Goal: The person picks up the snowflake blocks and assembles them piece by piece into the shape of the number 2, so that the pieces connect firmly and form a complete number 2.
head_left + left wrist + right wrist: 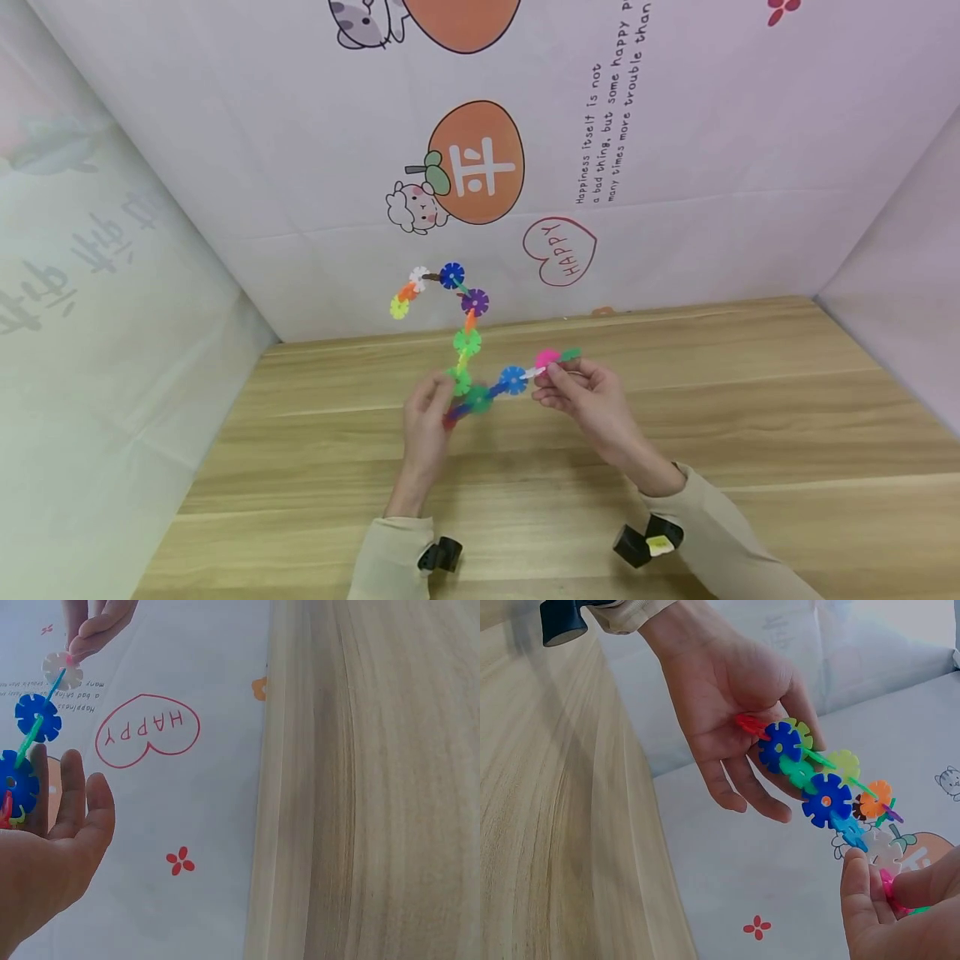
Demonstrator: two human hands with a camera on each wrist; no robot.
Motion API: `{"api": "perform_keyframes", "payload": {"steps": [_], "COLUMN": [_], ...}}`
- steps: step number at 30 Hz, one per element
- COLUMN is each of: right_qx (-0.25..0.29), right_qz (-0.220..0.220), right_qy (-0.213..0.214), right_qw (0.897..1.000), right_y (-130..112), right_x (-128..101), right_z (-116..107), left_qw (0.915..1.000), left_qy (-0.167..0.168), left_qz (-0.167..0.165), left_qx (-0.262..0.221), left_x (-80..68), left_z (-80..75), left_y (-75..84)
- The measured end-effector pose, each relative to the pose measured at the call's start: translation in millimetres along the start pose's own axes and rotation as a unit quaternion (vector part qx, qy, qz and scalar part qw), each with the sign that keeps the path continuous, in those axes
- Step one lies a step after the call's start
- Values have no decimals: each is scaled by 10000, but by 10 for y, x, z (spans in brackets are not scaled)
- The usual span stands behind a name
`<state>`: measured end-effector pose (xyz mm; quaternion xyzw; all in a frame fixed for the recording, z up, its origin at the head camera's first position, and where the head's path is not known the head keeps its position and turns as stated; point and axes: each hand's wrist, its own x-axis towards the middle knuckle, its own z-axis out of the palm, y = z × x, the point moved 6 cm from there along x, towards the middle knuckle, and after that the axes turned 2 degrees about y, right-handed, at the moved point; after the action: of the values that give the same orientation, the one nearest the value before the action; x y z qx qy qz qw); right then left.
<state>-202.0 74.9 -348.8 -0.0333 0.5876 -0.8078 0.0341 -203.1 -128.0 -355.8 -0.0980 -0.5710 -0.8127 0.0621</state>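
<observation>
A long chain of notched plastic snowflake discs (513,380), in many colours, hangs between both hands above the table. My left hand (427,417) pinches it near its bend, by a green disc (461,382); in the right wrist view that hand's other fingers stretch out loosely beneath. At the other end, my right hand (592,404) holds a pink disc (547,360) between thumb and fingers, with a green disc (572,354) sticking out past it. From the left hand, the chain's far stretch curves up and leftward to a yellow disc (399,308).
The wood-grain table (750,400) meets a white printed cloth backdrop (697,208) with oranges, cartoon animals and lettering. Another cloth wall (112,333) stands at the left. Small black cameras (448,553) sit on both wrists, over beige sleeves (393,558).
</observation>
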Motion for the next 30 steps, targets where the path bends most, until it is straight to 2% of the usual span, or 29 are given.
{"api": "perform_keyframes", "payload": {"steps": [5,10,14,24,30], "right_qx": [87,68,28,-343,-401], "right_qz": [1,4,37,88,68], "right_qy": [0,36,65,194,195], "right_qw": [10000,10000,10000,9992,9990], "right_y": [-10,-14,-22,-16,15], "right_x": [7,14,6,-37,-52], "right_z": [-33,-102,-158,-267,-309], "left_qw": [9994,9965,9949,9909,9890], "left_qy": [-153,-432,-439,-187,-366], "left_qz": [-211,-624,-907,-1178,-1176], "left_qx": [-247,-345,-112,618,814], "left_x": [-3,-19,-32,-41,-40], "left_z": [20,37,28,11,7], "left_y": [-24,-85,-138,-184,-216]}}
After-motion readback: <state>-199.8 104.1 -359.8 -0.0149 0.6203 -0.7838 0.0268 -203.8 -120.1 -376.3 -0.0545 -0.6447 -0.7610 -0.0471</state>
